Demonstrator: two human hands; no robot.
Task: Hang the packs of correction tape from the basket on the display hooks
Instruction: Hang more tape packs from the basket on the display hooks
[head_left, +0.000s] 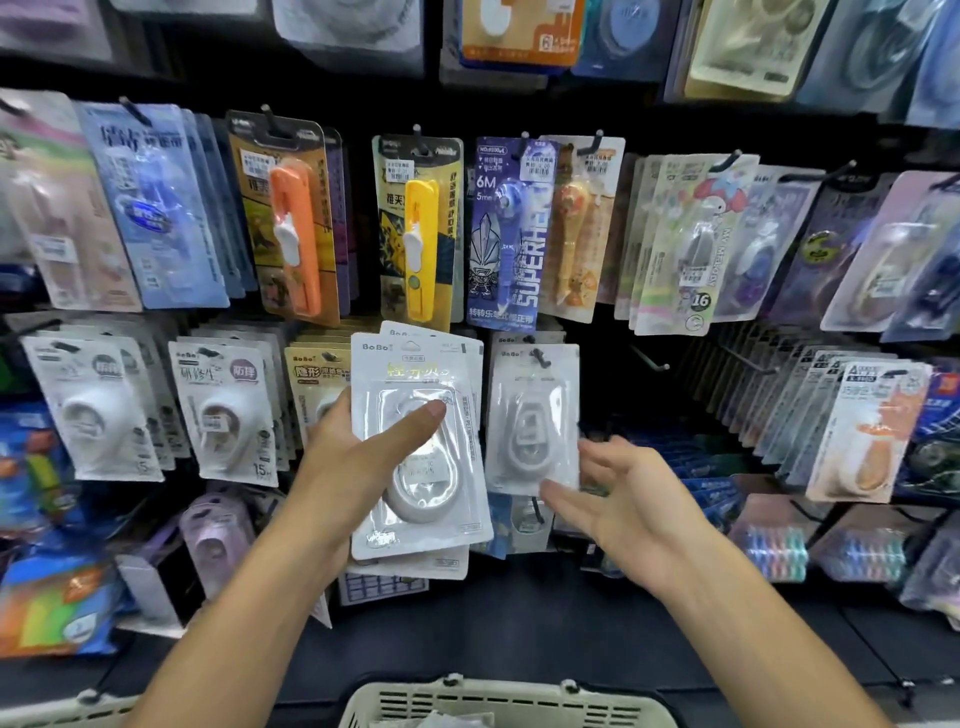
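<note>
Before the display wall, head view: left hand grasping a small stack of white correction tape packs, thumb across the front blister, fingers behind. Just right of that grip, one matching pack hanging on a display hook. Right hand released, palm up, fingertips at the hung pack's lower edge. Below both hands, beige basket at frame bottom.

Black display wall, hooks carrying correction tape packs, beige basket below
</note>
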